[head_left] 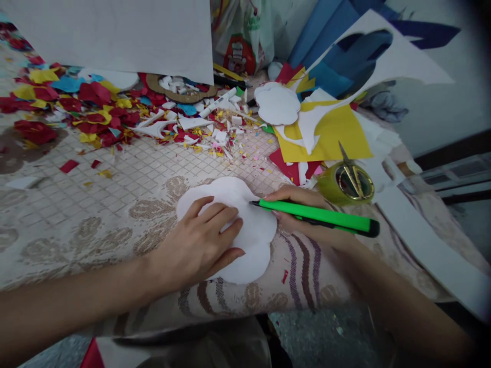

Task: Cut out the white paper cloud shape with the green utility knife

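Observation:
A white scalloped, flower-shaped sheet (253,245) lies flat near the front edge of the table. My left hand (207,235) rests on it, fingers spread and pressing on its left and middle part. In my right hand (295,204) is a bright green utility knife (318,215), held like a pen. Its dark tip points left and sits over the upper right part of the white sheet; I cannot tell whether it touches. Part of the sheet is hidden under my left hand.
Paper scraps (103,107) in red, yellow, blue and white litter the back of the table. Gold-handled scissors (355,179) stand by a yellowish tape roll (330,186) at right. Another white flower shape (276,104) and yellow sheets (330,133) lie behind. A white strip (429,240) runs along the right edge.

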{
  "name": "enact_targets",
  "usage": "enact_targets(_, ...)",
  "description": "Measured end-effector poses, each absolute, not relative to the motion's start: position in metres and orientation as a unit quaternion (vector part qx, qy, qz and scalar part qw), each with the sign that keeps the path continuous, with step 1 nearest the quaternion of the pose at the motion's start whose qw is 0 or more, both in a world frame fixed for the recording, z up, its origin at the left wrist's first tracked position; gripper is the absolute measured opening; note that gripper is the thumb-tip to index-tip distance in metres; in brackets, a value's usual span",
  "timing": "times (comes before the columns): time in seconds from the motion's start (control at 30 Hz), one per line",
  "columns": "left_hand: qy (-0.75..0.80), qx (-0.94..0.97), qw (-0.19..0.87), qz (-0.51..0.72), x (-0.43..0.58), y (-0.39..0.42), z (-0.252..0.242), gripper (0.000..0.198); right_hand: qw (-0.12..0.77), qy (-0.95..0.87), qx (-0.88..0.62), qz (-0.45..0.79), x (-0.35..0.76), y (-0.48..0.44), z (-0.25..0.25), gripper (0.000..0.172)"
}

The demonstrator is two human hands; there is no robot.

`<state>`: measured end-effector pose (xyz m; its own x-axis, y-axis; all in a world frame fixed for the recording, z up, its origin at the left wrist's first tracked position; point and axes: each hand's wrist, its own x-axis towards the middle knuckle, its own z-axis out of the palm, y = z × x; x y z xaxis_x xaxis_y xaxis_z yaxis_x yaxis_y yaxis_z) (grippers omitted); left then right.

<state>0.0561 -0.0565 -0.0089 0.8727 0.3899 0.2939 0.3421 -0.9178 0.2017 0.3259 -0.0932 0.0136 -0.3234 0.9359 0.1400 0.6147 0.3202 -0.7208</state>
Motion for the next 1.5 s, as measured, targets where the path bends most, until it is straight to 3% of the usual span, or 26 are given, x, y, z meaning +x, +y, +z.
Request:
enact_targets(0.63,0.207,0.967,0.06,0.139,0.059,-0.062,-0.014,0.035,0.361,-0.702,-0.574,0.216,0.312,-0.123,0.0,0.024)
enact_targets(1.5,0.202,0.967,0.056,0.147,0.059,-0.062,-0.016,0.035,0.363,-0.699,-0.581,0.203,0.309,-0.124,-0.006,0.024)
